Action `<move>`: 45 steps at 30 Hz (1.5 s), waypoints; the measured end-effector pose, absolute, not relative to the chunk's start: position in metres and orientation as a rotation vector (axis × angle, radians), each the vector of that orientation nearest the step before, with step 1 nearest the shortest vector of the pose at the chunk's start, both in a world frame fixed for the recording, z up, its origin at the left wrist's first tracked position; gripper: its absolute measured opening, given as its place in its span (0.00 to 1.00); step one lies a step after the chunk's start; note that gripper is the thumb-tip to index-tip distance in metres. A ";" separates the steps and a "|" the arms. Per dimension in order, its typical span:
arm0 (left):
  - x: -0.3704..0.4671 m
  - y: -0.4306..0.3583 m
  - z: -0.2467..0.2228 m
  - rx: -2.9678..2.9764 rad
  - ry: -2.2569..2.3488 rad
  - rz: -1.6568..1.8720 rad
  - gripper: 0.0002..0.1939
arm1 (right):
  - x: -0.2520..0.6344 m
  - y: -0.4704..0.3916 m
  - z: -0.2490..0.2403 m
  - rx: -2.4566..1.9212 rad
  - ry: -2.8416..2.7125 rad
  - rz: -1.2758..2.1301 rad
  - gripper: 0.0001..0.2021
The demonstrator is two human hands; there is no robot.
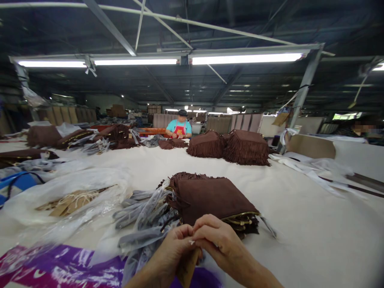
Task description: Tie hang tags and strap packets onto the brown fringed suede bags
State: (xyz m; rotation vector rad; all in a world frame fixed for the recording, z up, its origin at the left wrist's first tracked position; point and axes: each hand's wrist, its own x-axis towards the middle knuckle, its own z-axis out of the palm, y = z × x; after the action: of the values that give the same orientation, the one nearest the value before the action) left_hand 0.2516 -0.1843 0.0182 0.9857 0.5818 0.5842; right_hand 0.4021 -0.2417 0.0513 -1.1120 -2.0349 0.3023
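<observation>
My left hand (pixel 172 250) and my right hand (pixel 220 244) meet at the bottom centre, fingertips pinched together. A brown paper hang tag (pixel 186 269) hangs below my fingers, with a small white bit of its string showing between them. Exactly which fingers grip the string is hidden. Just beyond lies a stack of dark brown fringed bags (pixel 213 196) with gold zipper edges at the right end. Straps wrapped in grey plastic (pixel 141 216) spill from the stack's left side, close to my left hand.
A clear plastic bag (pixel 99 180) holds more tags (pixel 73 202) at left. Purple plastic packaging (pixel 75 262) lies in front. Fringed stacks (pixel 246 148) stand farther back on the white table (pixel 315 224). A co-worker (pixel 180 126) in a red apron is across the table.
</observation>
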 end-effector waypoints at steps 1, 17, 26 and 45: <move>0.251 -0.185 0.015 0.988 0.579 0.583 0.17 | 0.401 -0.241 0.049 -1.095 -2.003 0.333 0.12; 0.229 -0.184 -0.003 1.355 0.466 0.509 0.09 | 0.394 -0.241 0.057 -0.597 -0.635 1.320 0.15; 0.218 -0.177 0.009 1.615 0.578 0.535 0.07 | 0.408 -0.251 0.066 -0.671 -0.901 1.181 0.13; 0.225 -0.126 0.014 2.482 1.096 0.439 0.10 | 0.378 -0.216 0.001 -1.478 -1.757 0.269 0.09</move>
State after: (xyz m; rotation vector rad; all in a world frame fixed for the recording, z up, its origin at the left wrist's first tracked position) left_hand 0.2254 -0.1257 0.0143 2.4820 1.0962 0.4393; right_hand 0.3783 -0.2160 0.0012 -1.4780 -1.7573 0.2691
